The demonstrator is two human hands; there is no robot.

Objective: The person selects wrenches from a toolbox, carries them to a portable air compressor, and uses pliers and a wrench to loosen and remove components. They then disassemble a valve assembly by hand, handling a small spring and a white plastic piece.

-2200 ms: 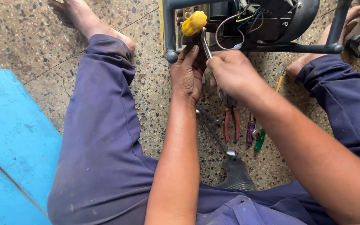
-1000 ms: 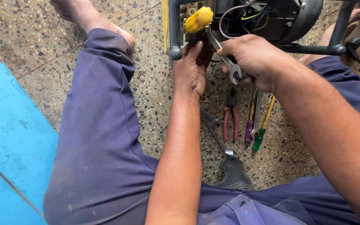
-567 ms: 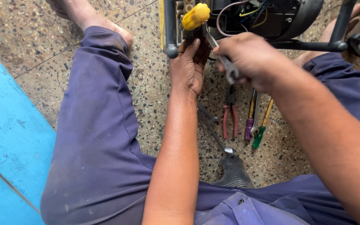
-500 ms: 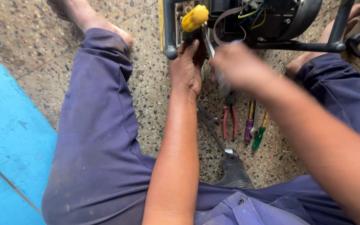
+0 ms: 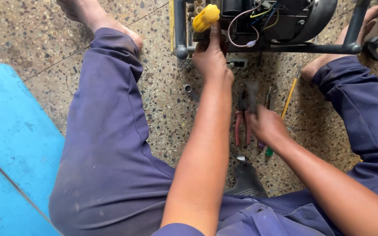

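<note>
Two hands work apart: the left hand grips the machine frame just below its yellow knob, while the right hand, nearer the person, closes on a blurred tool beside red-handled pliers.

The right hand has dropped from the machine to the floor tools; its grip looks blurred.
</note>
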